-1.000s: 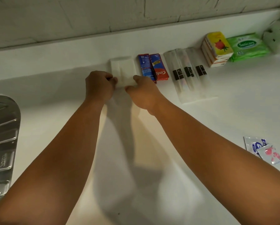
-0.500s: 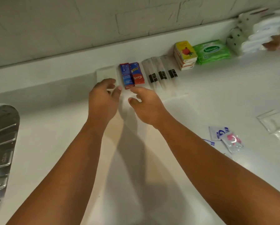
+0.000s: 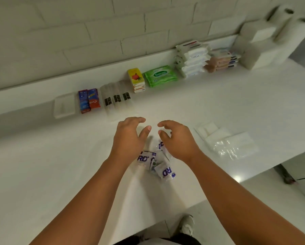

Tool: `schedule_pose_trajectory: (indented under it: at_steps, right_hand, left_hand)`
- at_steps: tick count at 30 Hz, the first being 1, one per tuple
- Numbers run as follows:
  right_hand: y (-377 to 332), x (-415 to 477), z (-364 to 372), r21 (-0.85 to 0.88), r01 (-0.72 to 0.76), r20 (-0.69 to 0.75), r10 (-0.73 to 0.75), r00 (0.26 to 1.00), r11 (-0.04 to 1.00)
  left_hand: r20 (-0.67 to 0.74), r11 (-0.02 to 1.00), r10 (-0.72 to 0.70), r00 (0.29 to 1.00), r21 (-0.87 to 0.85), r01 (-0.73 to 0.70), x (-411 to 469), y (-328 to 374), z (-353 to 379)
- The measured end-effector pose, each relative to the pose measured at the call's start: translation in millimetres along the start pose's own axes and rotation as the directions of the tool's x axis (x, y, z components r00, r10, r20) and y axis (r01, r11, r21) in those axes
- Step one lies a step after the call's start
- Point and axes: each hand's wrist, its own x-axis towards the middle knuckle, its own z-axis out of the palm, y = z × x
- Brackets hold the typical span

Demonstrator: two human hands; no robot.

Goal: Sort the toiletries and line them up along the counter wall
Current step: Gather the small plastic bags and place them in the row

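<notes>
White flat packet (image 3: pixel 64 105): 1. Toothpaste boxes (image 3: pixel 89 100): 2. Clear-sleeved toothbrushes (image 3: pixel 117 99): 3. Yellow tissue packs (image 3: pixel 135 79), stacked: at least 3. Green wipes pack (image 3: pixel 160 76): 1. White wipe packs (image 3: pixel 195 61), stacked: about 4. Purple-printed sachets (image 3: pixel 165 171): several, heaped, count unclear. Paper rolls (image 3: pixel 280 16): 2.

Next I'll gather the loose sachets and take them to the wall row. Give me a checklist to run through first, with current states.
1. Left hand free: ok, holds nothing.
2. Right hand free: ok, holds nothing.
3. Sachets in reach: ok, piled just below both hands.
4. Sachet count: cannot tell, they overlap and the hands hide some.
5. Room in the row: ok, bare counter left of the white packet.
6. All else lined up: not ok, clear bags lie away from the wall.
</notes>
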Motion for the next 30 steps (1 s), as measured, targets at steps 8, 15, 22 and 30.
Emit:
schedule_pose_trajectory:
  at_steps: [8,15,22,30]
  right_hand:
    - [100.6,-38.4,-100.2,-0.182,-0.069,-0.111,0.049,0.993,0.981]
    - [179.6,-54.8,-147.3,-0.365,-0.184,-0.176,0.127,0.976,0.913]
    - [212.6,-62.9,-164.9,-0.387,-0.250,-0.147,0.209,0.967,0.888]
    - [224.1,-55.6,-171.9,-0.345,-0.200,-0.111,0.171,0.979,0.917]
  left_hand:
    - [0.166,0.994,0.111,0.980,-0.038,-0.106,-25.6,93.2,101.0]
    - [0.298,0.988,0.147,0.943,-0.007,-0.152,-30.0,144.4,174.8]
    - [0.346,0.952,0.129,0.929,0.218,-0.213,-22.0,162.2,210.8]
    - [0.284,0.944,0.108,0.953,0.271,-0.188,-8.6,173.4,225.1]
